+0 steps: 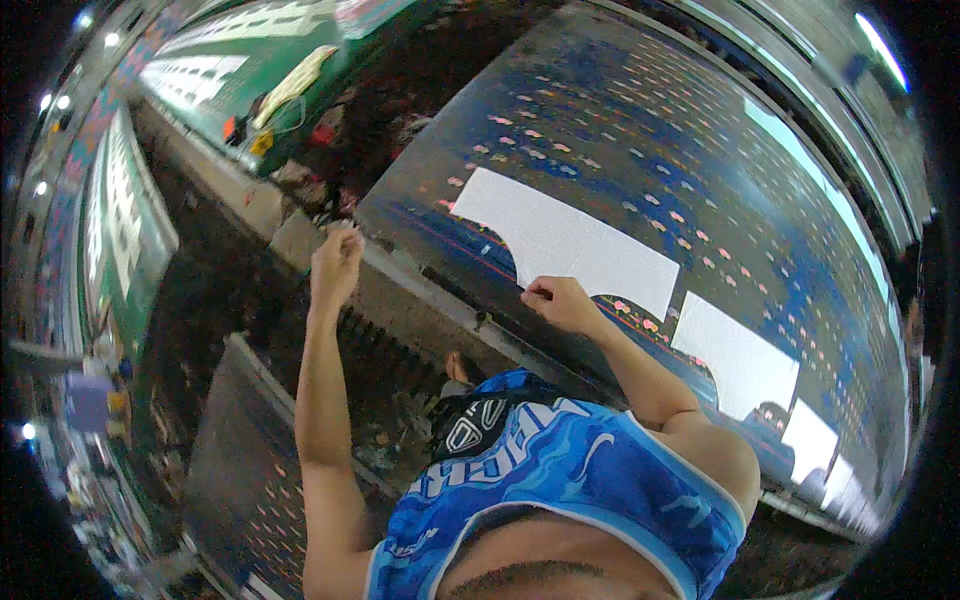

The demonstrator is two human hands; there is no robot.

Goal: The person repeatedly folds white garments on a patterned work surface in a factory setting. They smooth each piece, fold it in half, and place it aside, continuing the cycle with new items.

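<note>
A long, dark table with pink and blue marks runs across the view in front of me. White cut fabric pieces lie in a row along its near side. My right hand, its fingers curled, is at the near edge of the largest white piece; whether it pinches the edge cannot be told. A second white piece lies to the right of it. My left hand is raised near the table's left corner, fingers curled together; anything between them is too small to make out.
Behind a walkway on the left stand green tables with white pieces on them. A pale yellow item lies on the upper green table. Another dark marked table is at lower left. A concrete ledge runs beside the main table.
</note>
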